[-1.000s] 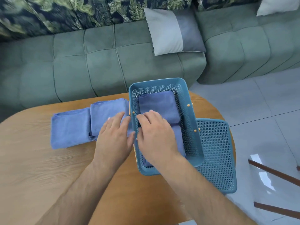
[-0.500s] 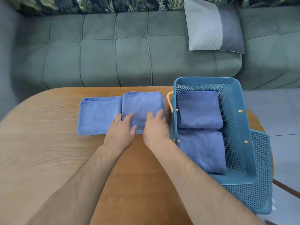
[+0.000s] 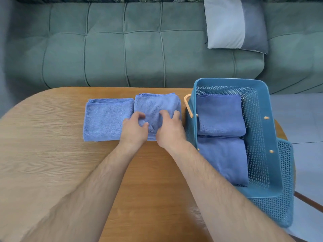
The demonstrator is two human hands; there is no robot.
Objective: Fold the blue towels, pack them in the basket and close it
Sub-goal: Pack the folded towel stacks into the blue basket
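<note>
Two folded blue towels on the wooden table (image 3: 52, 163): left towel (image 3: 106, 119) lying flat, right towel (image 3: 157, 103) pinched and bunched by curled left hand (image 3: 133, 129) and right hand (image 3: 170, 130). Two more towels (image 3: 221, 114) packed in the open basket (image 3: 272, 137), lid (image 3: 284, 172) seemingly underneath.

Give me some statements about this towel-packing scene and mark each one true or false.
1. The blue basket holds two folded towels, a far towel and a near towel. True.
2. The left hand and right hand both pinch the bunched towel beside the basket. True.
3. The basket is closed. False: it is open, and its lid lies under its right side.
4. Three towels lie outside the basket. False: only two lie on the wooden table, the bunched towel and a flat towel to its left.
</note>
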